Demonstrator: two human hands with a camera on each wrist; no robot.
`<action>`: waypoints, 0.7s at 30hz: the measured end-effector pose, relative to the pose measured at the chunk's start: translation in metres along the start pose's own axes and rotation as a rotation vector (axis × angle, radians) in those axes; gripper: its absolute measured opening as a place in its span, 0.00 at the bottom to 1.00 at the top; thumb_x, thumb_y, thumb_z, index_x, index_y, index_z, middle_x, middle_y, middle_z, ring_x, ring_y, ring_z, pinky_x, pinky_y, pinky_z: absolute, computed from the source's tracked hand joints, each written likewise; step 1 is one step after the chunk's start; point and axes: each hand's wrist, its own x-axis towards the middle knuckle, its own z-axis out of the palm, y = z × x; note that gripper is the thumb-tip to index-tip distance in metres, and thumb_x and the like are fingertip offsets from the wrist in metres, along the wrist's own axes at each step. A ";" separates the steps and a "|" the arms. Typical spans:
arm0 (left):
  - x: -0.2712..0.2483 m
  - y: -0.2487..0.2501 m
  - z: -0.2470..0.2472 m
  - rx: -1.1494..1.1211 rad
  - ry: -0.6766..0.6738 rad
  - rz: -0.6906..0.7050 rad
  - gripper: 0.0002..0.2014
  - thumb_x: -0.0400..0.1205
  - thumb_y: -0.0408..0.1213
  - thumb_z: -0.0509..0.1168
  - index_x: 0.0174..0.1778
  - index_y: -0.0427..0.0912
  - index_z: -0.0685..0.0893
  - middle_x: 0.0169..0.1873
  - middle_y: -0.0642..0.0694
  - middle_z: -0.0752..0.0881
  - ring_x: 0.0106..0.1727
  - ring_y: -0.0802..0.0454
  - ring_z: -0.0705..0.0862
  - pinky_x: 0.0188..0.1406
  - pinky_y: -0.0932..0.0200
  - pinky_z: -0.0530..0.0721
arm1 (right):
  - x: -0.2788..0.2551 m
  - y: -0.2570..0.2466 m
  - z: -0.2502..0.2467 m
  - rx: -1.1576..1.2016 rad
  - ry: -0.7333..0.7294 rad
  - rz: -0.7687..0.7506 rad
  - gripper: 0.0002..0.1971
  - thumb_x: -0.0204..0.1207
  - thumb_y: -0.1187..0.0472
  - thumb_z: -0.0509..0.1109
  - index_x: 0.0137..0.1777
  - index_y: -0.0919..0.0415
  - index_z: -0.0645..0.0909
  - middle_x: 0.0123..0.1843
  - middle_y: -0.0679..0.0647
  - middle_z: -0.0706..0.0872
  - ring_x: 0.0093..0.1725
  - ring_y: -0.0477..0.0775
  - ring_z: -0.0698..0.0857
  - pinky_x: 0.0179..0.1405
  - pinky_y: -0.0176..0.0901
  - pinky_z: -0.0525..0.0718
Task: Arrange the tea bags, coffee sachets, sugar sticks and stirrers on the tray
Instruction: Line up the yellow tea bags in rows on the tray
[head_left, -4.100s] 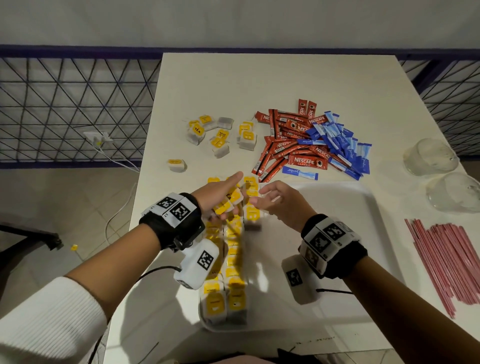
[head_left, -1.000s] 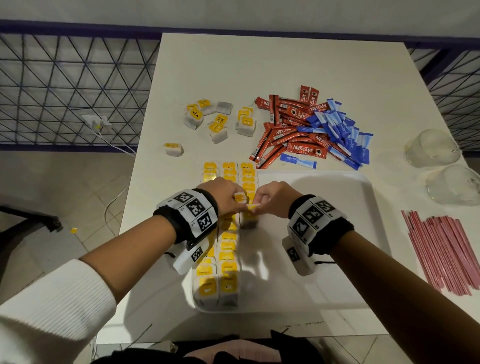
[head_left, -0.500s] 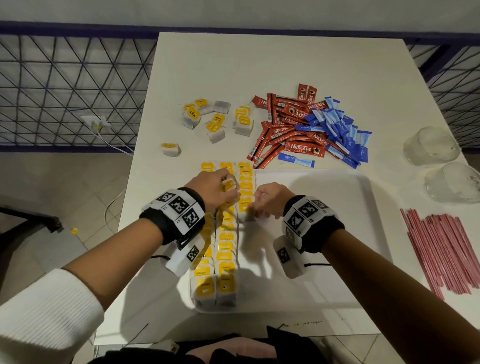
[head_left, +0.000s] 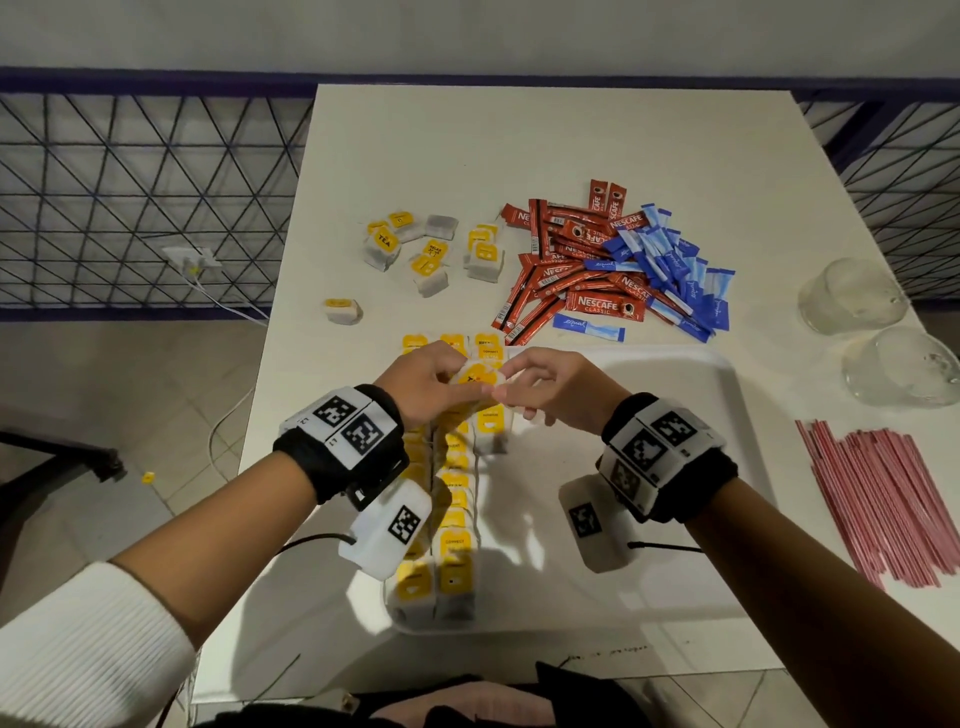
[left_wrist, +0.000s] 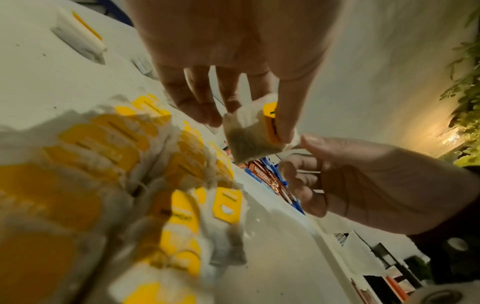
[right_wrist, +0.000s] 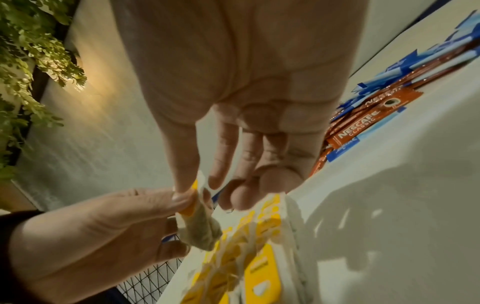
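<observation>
One tea bag (head_left: 475, 375) with a yellow tag hangs just above the far end of the white tray (head_left: 675, 353). My left hand (head_left: 447, 382) pinches it between thumb and fingers, seen closely on the tea bag (left_wrist: 249, 133) in the left wrist view. My right hand (head_left: 519, 384) pinches its tag edge (right_wrist: 194, 191) from the other side. Under the hands, rows of tea bags (head_left: 454, 540) fill the tray's left part. Loose tea bags (head_left: 431, 254), red coffee sachets (head_left: 571, 270) and blue sugar sticks (head_left: 675, 270) lie beyond the tray. Red stirrers (head_left: 883, 499) lie to the right.
A lone tea bag (head_left: 342, 310) sits near the table's left edge. Two upturned glasses (head_left: 852, 296) (head_left: 904, 366) stand at the right edge, behind the stirrers. A blue metal fence borders the table's far and left sides.
Both hands have come up off the third row of tea bags and now hold a single tea bag between them, slightly farther along the tray.
</observation>
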 end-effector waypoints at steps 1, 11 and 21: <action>0.000 0.001 0.001 -0.023 -0.013 0.008 0.19 0.73 0.42 0.73 0.34 0.26 0.80 0.39 0.37 0.77 0.43 0.41 0.76 0.50 0.50 0.73 | -0.001 0.000 0.000 0.009 0.026 -0.025 0.05 0.75 0.59 0.71 0.47 0.57 0.78 0.32 0.48 0.80 0.31 0.46 0.79 0.25 0.29 0.75; -0.008 -0.002 0.020 -0.066 -0.202 -0.047 0.19 0.76 0.41 0.71 0.19 0.50 0.76 0.21 0.54 0.73 0.27 0.57 0.70 0.33 0.63 0.69 | -0.009 0.012 -0.002 -0.115 0.071 -0.047 0.08 0.74 0.66 0.70 0.35 0.59 0.78 0.28 0.48 0.80 0.28 0.44 0.78 0.24 0.22 0.72; -0.017 -0.009 0.025 0.331 -0.262 0.076 0.17 0.76 0.49 0.69 0.41 0.36 0.88 0.41 0.36 0.82 0.44 0.45 0.79 0.42 0.58 0.74 | -0.007 0.033 0.015 -0.282 -0.183 0.048 0.10 0.77 0.60 0.69 0.34 0.51 0.77 0.30 0.44 0.83 0.25 0.37 0.78 0.28 0.23 0.73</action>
